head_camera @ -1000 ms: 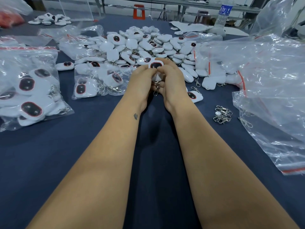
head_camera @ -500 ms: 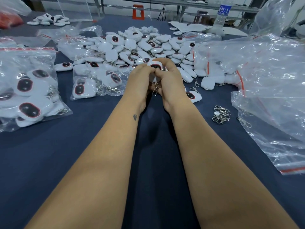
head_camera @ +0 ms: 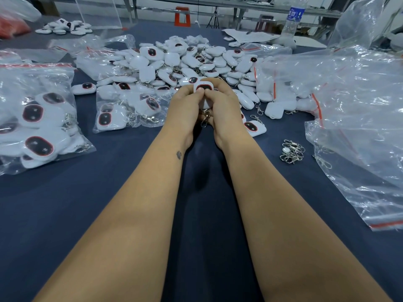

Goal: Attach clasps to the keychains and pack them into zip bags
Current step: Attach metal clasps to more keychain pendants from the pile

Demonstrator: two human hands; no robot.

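Both hands meet over the dark blue table. My left hand (head_camera: 184,107) and my right hand (head_camera: 224,107) together hold one white keychain (head_camera: 204,86) with a black, red-rimmed face, thumbs pressed on its front. A metal clasp (head_camera: 205,120) hangs below it between my palms. Behind my hands lies a big pile of white keychains (head_camera: 185,62). A small heap of loose clasps (head_camera: 292,151) lies to the right of my right wrist. One finished keychain (head_camera: 255,127) lies just right of my right hand.
Filled zip bags lie at the left (head_camera: 37,118) and centre left (head_camera: 128,112). Empty clear zip bags (head_camera: 359,118) are heaped along the right side. A water bottle (head_camera: 293,20) stands at the far right back. More keychains (head_camera: 63,27) lie at the far left back.
The keychain has risen a little higher between my fingers, its face showing more fully. My hands stay together in the same place.
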